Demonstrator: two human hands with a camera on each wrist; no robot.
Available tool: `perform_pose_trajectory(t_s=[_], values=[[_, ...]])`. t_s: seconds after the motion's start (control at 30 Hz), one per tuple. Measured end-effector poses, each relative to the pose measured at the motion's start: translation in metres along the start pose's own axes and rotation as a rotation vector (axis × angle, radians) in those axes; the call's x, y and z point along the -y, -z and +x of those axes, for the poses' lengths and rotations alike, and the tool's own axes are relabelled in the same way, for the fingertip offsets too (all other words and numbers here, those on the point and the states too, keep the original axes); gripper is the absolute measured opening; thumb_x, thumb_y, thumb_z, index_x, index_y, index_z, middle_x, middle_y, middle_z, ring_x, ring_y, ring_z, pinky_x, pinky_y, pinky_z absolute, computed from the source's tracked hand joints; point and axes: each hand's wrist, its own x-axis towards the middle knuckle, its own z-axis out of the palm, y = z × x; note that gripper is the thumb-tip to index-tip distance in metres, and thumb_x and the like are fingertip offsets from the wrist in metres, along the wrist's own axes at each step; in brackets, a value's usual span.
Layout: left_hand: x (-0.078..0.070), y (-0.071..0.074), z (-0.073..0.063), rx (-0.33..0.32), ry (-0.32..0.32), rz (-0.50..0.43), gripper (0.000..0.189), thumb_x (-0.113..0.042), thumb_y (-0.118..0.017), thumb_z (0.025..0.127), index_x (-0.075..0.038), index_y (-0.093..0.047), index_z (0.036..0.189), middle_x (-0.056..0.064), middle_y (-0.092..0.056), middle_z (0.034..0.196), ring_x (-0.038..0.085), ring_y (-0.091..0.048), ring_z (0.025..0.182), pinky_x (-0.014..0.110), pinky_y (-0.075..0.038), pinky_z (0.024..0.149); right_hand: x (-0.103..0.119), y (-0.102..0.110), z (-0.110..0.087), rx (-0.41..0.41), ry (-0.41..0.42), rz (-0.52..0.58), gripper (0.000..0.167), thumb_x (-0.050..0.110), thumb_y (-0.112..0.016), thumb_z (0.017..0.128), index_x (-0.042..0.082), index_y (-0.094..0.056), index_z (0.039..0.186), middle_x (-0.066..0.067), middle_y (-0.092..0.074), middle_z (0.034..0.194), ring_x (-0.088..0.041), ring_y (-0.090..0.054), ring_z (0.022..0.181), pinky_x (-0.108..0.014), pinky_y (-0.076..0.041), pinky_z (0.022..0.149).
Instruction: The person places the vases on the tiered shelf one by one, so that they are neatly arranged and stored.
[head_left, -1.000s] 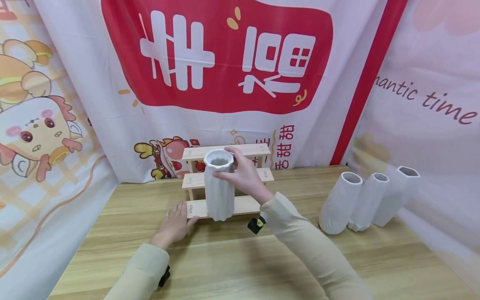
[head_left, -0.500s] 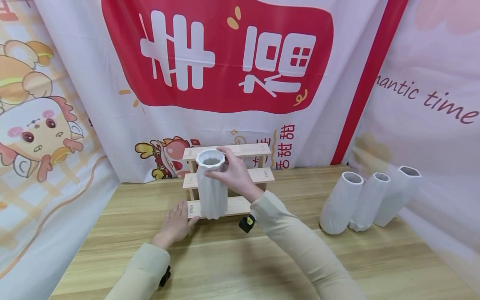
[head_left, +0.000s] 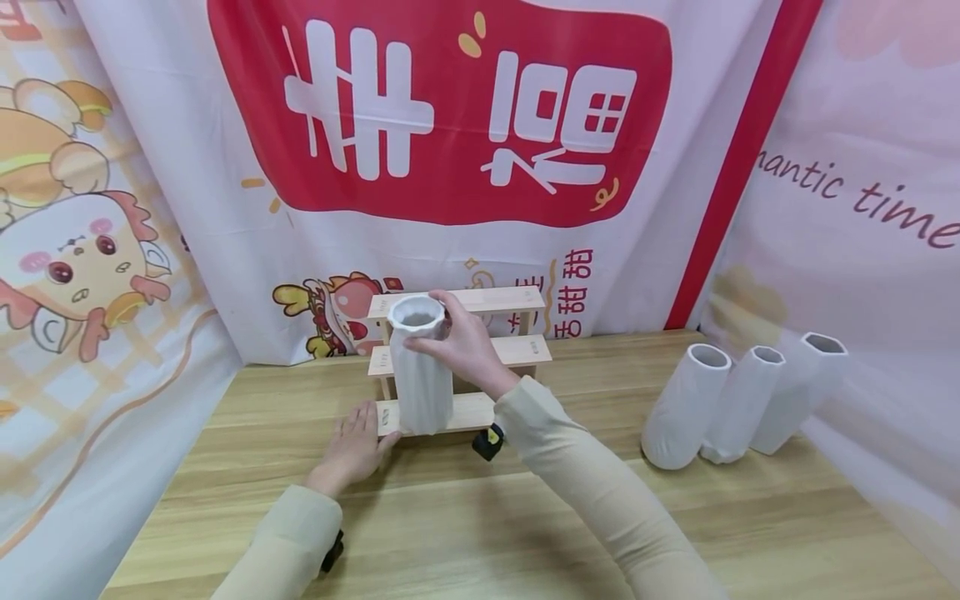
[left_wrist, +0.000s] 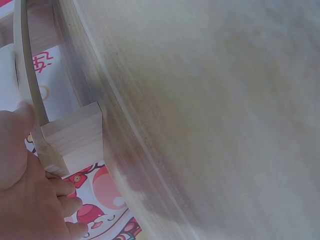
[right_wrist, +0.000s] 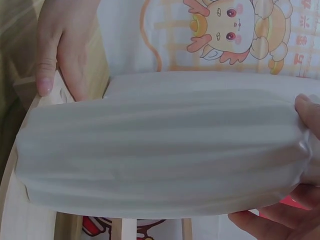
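A white ribbed vase [head_left: 422, 375] stands upright at the left part of the lowest step of a small three-tier wooden display shelf [head_left: 476, 410]. My right hand [head_left: 472, 348] grips it near the scalloped rim, thumb in front and fingers behind. In the right wrist view the vase [right_wrist: 160, 150] fills the middle, its base right at the step. My left hand [head_left: 351, 442] holds the left end of the lowest step, with the thumb at the front corner. The left wrist view shows this hand [left_wrist: 35, 195] with its thumb and fingers around the board's end [left_wrist: 52, 160].
Three more white vases, one round [head_left: 684, 408], one slim and faceted [head_left: 742, 407] and one angular [head_left: 798, 396], stand close together at the right of the wooden table [head_left: 450, 533]. A printed cloth backdrop [head_left: 450, 117] hangs right behind the shelf.
My right hand has carried the vase leftward along the lowest step, and its base has come slightly farther back over the board. My left hand has stayed at the shelf's end.
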Motion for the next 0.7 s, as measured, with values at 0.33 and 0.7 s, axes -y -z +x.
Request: perform_pose_trajectory(t_s=[0.33, 0.7], values=[[0.000, -0.002, 0.002, 0.004, 0.007, -0.001, 0.078, -0.045, -0.033, 0.098, 0.016, -0.008, 0.139, 0.033, -0.008, 0.145, 0.046, -0.008, 0.133, 0.057, -0.001, 0.105, 0.001, -0.002, 0.002, 0.015, -0.022, -0.008, 0.074, 0.031, -0.079, 0.072, 0.010, -0.042, 0.134, -0.004, -0.058, 0.115, -0.016, -0.055, 0.101, -0.032, -0.048, 0.081], [-0.007, 0.005, -0.003, 0.007, 0.014, -0.003, 0.075, -0.039, -0.038, 0.098, 0.017, -0.009, 0.139, 0.034, -0.009, 0.144, 0.047, -0.009, 0.132, 0.058, -0.003, 0.105, 0.002, 0.000, -0.001, 0.048, -0.048, 0.004, 0.076, 0.030, -0.077, 0.075, 0.011, -0.038, 0.137, -0.006, -0.056, 0.120, -0.019, -0.054, 0.107, -0.037, -0.047, 0.085]])
